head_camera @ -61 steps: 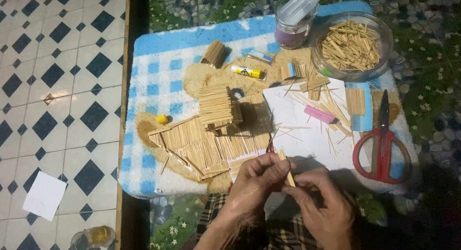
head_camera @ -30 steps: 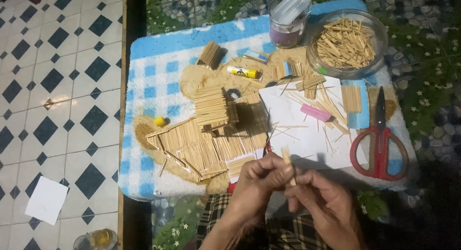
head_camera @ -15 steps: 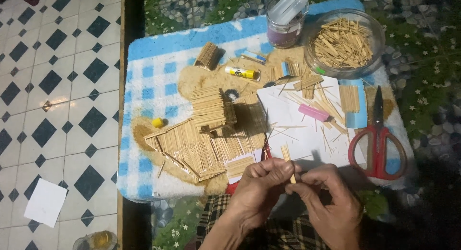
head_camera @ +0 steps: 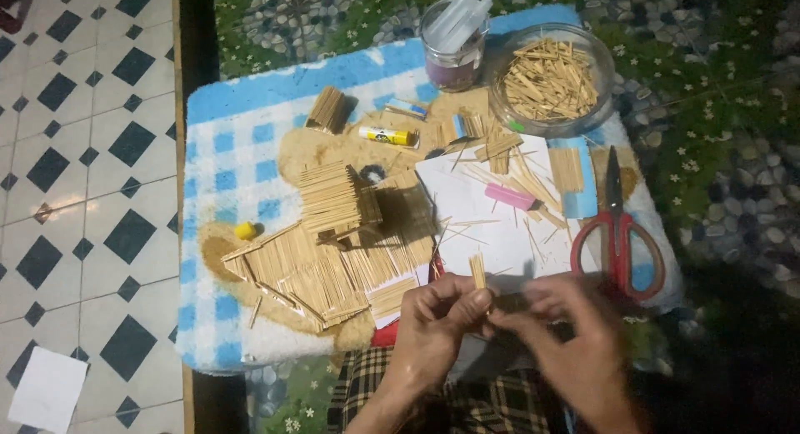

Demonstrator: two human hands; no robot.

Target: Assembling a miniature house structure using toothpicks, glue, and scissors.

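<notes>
Right now your left hand (head_camera: 437, 317) sits at the lower middle of the frame, its fingers (head_camera: 475, 301) pinched shut around a small bundle of sticks (head_camera: 477, 270) that stands upright above them. Your right hand (head_camera: 575, 338), just to the right and blurred, meets the left at the foot of that bundle; whether its fingers grip anything you cannot tell. Just above your hands lies a white sheet of paper (head_camera: 492, 234) strewn with loose sticks and a pink eraser-like block (head_camera: 510, 197). Left of it stands a stick-built model house (head_camera: 321, 242) on the blue checked towel (head_camera: 225, 142) covering the worktop. Red-handled scissors (head_camera: 617, 234) lie at the right, a glass bowl of sticks (head_camera: 550, 77) at the upper right, and a yellow glue tube (head_camera: 387, 135) above the house.
</notes>
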